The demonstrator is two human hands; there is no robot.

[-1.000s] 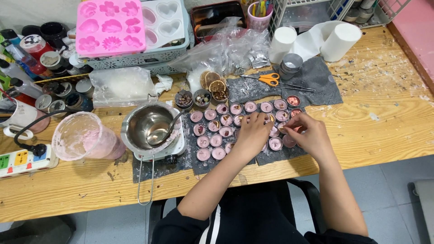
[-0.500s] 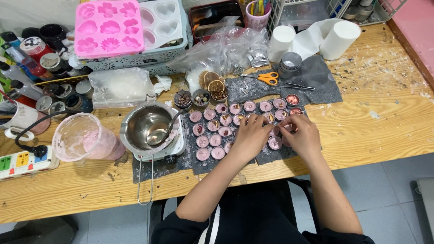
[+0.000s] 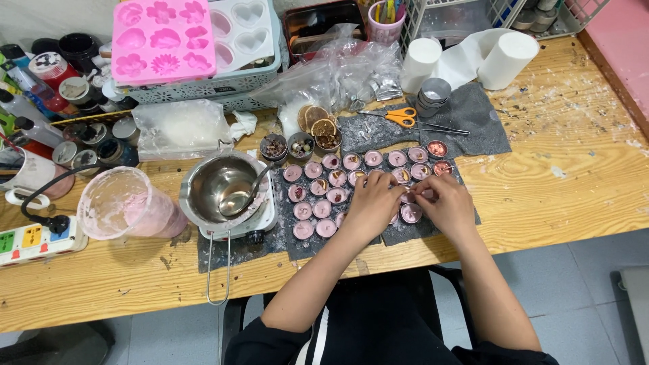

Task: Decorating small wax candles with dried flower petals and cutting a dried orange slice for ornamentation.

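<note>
Several small pink tealight candles (image 3: 314,170) in metal cups stand in rows on a dark grey cloth (image 3: 466,115) in front of me. My left hand (image 3: 370,203) rests palm-down over the middle of the rows, fingertips near a candle topped with dried bits. My right hand (image 3: 447,203) is beside it on the right, fingertips pinched close together over a candle (image 3: 410,213). What the fingers pinch is too small to tell. Three little bowls of dried petals and orange slices (image 3: 322,128) sit behind the candles.
A steel melting pot with spoon (image 3: 223,189) sits left of the candles, a wax-smeared plastic jug (image 3: 122,203) beyond it. Orange scissors (image 3: 404,117), white pillar candles (image 3: 510,61), pink silicone mould (image 3: 164,40), plastic bags, jars and a power strip (image 3: 34,240) crowd the wooden table.
My right hand has slid left, closer to my left hand, and both now meet over the candles in the right part of the rows.
</note>
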